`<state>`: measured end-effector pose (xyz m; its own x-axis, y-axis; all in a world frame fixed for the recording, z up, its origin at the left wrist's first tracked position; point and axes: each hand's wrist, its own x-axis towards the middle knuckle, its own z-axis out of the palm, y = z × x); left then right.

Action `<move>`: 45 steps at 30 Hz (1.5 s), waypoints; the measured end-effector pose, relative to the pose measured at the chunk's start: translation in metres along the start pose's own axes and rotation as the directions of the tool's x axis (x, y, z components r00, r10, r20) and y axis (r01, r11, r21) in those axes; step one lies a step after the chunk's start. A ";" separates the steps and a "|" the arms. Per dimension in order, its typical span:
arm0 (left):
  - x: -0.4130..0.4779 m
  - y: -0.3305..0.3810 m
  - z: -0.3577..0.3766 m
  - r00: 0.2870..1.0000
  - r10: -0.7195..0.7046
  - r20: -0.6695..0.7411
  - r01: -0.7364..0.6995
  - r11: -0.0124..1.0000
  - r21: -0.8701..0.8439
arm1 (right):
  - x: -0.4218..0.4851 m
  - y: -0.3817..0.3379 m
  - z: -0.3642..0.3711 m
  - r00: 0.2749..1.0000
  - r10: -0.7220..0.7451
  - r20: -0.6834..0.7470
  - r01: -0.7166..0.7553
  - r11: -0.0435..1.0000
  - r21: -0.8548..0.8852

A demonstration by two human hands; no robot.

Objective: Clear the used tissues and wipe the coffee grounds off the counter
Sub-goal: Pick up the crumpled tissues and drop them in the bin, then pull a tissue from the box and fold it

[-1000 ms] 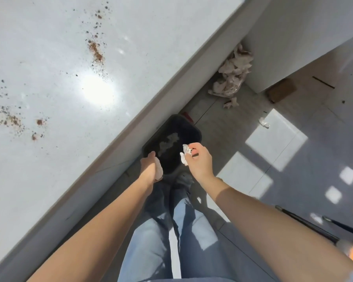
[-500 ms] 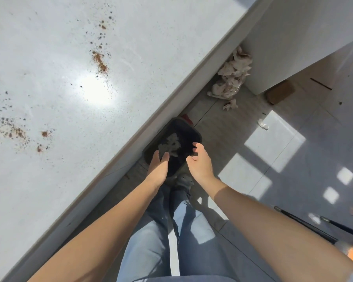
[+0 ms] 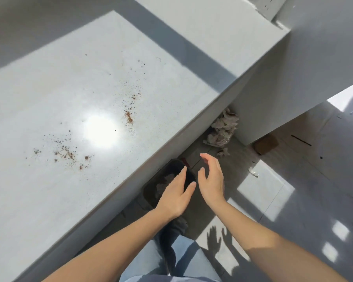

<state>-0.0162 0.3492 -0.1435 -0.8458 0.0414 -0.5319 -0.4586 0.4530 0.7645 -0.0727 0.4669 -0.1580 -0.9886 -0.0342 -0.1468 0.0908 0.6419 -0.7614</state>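
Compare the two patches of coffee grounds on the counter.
The near patch is spread wide and thin in loose specks; the far patch has a dense rusty clump with a narrow trail running away from the person. The near patch lies left of the glare spot, the far patch right. Both are brown, unwiped.

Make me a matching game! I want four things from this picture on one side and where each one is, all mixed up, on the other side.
Things:
1. coffee grounds
2. black bin
3. pile of crumpled paper
4. hands

Places:
A. on the floor by the white wall corner
B. scattered on the white counter
C. open and empty, above the bin
D. on the floor beside the counter, tissues inside

Pairs: 1-B, 2-D, 3-A, 4-C
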 end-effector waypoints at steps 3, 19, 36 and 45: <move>-0.014 0.032 -0.012 0.990 0.135 -0.047 -0.129 0.986 0.105 | 0.013 -0.028 -0.031 0.994 -0.108 -0.017 0.109 0.994 0.031; -0.104 0.086 -0.200 0.746 0.339 -0.574 0.004 0.859 0.512 | 0.048 -0.238 -0.039 0.707 -0.661 0.252 0.707 0.673 -0.218; -0.324 -0.038 -0.381 0.412 0.278 -0.868 0.448 0.767 0.459 | -0.092 -0.458 0.134 0.306 -0.865 0.398 0.922 0.373 0.102; -0.413 -0.123 -0.404 0.136 0.055 -0.989 0.591 0.797 0.126 | -0.170 -0.534 0.212 0.041 -0.911 0.410 0.942 0.172 0.288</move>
<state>0.2793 -0.0829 0.1291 -0.4100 -0.8504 0.3297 -0.8313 0.4972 0.2486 0.0726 -0.0324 0.1402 -0.0739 -0.9004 0.4287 -0.8811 -0.1424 -0.4510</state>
